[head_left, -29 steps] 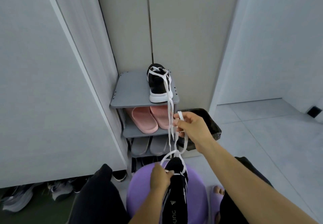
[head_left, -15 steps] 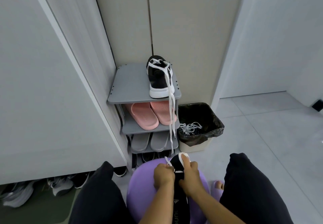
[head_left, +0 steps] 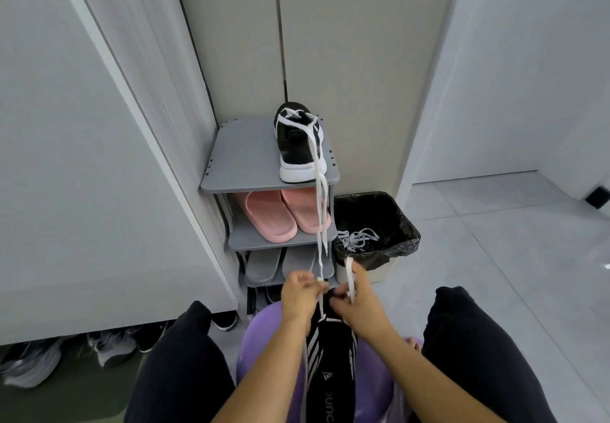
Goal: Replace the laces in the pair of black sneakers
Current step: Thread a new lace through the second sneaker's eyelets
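Sneaker (head_left: 331,356) on purple stool (head_left: 255,343) | my left hand (head_left: 301,295) fingers pinch white lace (head_left: 350,279) | my right hand (head_left: 359,305) fingers pinch it too

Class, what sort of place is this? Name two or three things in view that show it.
Probably a home entryway: a grey tiered plastic shoe rack holding pink slide sandals, more sneakers tucked under the white cabinet, and a small bin lined with a black bag.
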{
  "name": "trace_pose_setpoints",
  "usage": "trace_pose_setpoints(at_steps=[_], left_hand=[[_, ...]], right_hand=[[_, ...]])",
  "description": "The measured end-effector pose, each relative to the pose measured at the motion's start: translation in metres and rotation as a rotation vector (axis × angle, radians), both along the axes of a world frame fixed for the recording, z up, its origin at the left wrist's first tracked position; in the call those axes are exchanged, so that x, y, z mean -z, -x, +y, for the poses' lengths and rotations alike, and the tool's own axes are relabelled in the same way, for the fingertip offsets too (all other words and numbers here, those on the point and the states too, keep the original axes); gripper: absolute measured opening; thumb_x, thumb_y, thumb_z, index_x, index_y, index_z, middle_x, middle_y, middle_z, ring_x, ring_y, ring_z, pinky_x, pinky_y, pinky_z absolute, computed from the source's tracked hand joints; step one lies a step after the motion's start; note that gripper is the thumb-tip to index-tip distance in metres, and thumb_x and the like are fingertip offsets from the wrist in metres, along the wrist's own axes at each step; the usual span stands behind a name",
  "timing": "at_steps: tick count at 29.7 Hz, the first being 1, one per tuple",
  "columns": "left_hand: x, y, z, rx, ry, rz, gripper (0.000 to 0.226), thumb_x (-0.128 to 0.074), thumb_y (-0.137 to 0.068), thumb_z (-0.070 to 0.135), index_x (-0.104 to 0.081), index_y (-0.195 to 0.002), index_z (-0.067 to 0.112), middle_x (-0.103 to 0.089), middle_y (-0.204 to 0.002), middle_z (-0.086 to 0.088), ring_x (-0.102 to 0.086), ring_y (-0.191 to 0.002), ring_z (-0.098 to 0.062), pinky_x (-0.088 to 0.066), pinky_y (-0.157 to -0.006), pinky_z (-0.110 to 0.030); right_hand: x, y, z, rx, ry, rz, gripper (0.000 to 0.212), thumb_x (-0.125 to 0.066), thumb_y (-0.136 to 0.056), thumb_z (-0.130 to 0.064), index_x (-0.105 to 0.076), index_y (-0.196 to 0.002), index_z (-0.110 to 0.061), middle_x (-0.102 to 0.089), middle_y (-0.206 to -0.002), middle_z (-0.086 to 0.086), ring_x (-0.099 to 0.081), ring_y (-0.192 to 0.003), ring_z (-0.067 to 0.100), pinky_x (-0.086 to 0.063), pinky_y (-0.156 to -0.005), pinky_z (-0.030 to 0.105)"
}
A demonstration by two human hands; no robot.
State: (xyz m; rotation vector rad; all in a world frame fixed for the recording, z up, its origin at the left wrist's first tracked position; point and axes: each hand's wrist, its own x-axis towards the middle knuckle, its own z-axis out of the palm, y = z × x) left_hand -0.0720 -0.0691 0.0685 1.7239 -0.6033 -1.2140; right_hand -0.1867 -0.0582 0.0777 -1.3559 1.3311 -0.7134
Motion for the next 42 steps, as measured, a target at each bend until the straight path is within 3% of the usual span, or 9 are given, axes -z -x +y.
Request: trace_pose_setpoints(at_steps=[4, 7, 13, 16, 23, 28, 39, 41, 42], left_hand=[[-0.065, -0.003, -0.007, 0.083, 0.177, 0.046, 0.024, -0.068, -0.077, -0.003, -0.053, -0.091, 0.01, -0.063, -0.072, -0.002, -0.058, -0.06, -0.008, -0.046, -0.051, -0.014], [-0.116, -0.003, -0.017, 0.082, 0.286, 0.17, 0.018, -0.066, -0.08, 0.001, -0.054, -0.085, 0.013, -0.063, -0.065, 0.001, -0.059, -0.049, -0.004, -0.045, -0.046, -0.015], [-0.195, -0.013, -0.045, 0.164, 0.471, -0.16, 0.014, -0.063, -0.083, 0.004, -0.056, -0.085, 0.015, -0.061, -0.075, -0.002, -0.057, -0.065, -0.012, -0.049, -0.06, -0.02], [-0.219, -0.013, -0.051, 0.206, 0.498, -0.242, 0.018, -0.061, -0.083, 0.002, -0.055, -0.077, 0.017, -0.061, -0.076, -0.006, -0.056, -0.069, -0.018, -0.053, -0.071, -0.032], [-0.235, -0.013, -0.044, 0.256, 0.53, -0.206, 0.013, -0.059, -0.086, 0.004, -0.054, -0.094, 0.012, -0.059, -0.071, -0.002, -0.057, -0.058, -0.009, -0.052, -0.053, -0.016], [-0.244, -0.012, -0.042, 0.269, 0.537, -0.167, 0.015, -0.054, -0.084, -0.002, -0.053, -0.086, 0.014, -0.058, -0.07, -0.005, -0.058, -0.061, -0.018, -0.055, -0.068, -0.032], [-0.241, -0.013, -0.038, 0.28, 0.529, -0.152, 0.008, -0.057, -0.087, 0.006, -0.054, -0.092, 0.011, -0.06, -0.069, -0.002, -0.059, -0.061, -0.014, -0.053, -0.064, -0.025], [-0.235, -0.016, -0.038, 0.35, 0.482, -0.3, 0.007, -0.055, -0.089, 0.009, -0.057, -0.095, 0.011, -0.06, -0.074, -0.002, -0.059, -0.068, -0.017, -0.049, -0.067, -0.027], [-0.228, -0.019, -0.041, 0.424, 0.432, -0.535, 0.012, -0.054, -0.09, 0.011, -0.059, -0.101, 0.011, -0.06, -0.081, -0.003, -0.058, -0.077, -0.019, -0.046, -0.072, -0.029]], right_hand=[[-0.064, -0.005, -0.028, 0.095, 0.106, -0.236, 0.005, -0.054, -0.093, -0.011, -0.059, -0.093, -0.01, -0.064, -0.067, -0.001, -0.052, -0.052, 0.003, -0.041, -0.048, 0.013], [-0.114, -0.007, -0.042, 0.103, 0.148, -0.343, 0.016, -0.051, -0.094, -0.013, -0.063, -0.085, -0.008, -0.064, -0.063, -0.003, -0.051, -0.049, 0.001, -0.042, -0.05, 0.014], [-0.179, -0.01, -0.055, 0.069, 0.217, -0.431, 0.021, -0.053, -0.094, -0.018, -0.064, -0.09, -0.001, -0.06, -0.068, 0.003, -0.05, -0.054, 0.007, -0.044, -0.056, 0.019], [-0.199, -0.013, -0.057, 0.067, 0.249, -0.47, 0.017, -0.053, -0.094, -0.014, -0.064, -0.088, -0.004, -0.061, -0.067, 0.002, -0.053, -0.053, 0.006, -0.048, -0.054, 0.016], [-0.214, -0.016, -0.055, 0.07, 0.292, -0.455, 0.014, -0.055, -0.093, -0.012, -0.063, -0.085, -0.005, -0.061, -0.068, 0.004, -0.056, -0.054, 0.007, -0.053, -0.059, 0.018], [-0.223, -0.017, -0.051, 0.053, 0.353, -0.447, 0.012, -0.056, -0.092, -0.011, -0.063, -0.083, -0.01, -0.059, -0.068, 0.003, -0.054, -0.056, 0.006, -0.053, -0.062, 0.019], [-0.226, -0.015, -0.049, 0.056, 0.379, -0.379, 0.015, -0.054, -0.093, -0.013, -0.064, -0.082, -0.01, -0.059, -0.067, 0.003, -0.053, -0.052, 0.005, -0.049, -0.057, 0.018], [-0.226, -0.014, -0.049, 0.064, 0.358, -0.359, 0.017, -0.052, -0.094, -0.014, -0.065, -0.084, -0.011, -0.057, -0.063, 0.001, -0.049, -0.047, 0.004, -0.044, -0.053, 0.018], [-0.225, -0.013, -0.049, 0.065, 0.347, -0.347, 0.018, -0.051, -0.094, -0.015, -0.065, -0.084, -0.011, -0.055, -0.061, 0.0, -0.047, -0.045, 0.004, -0.041, -0.052, 0.018]])
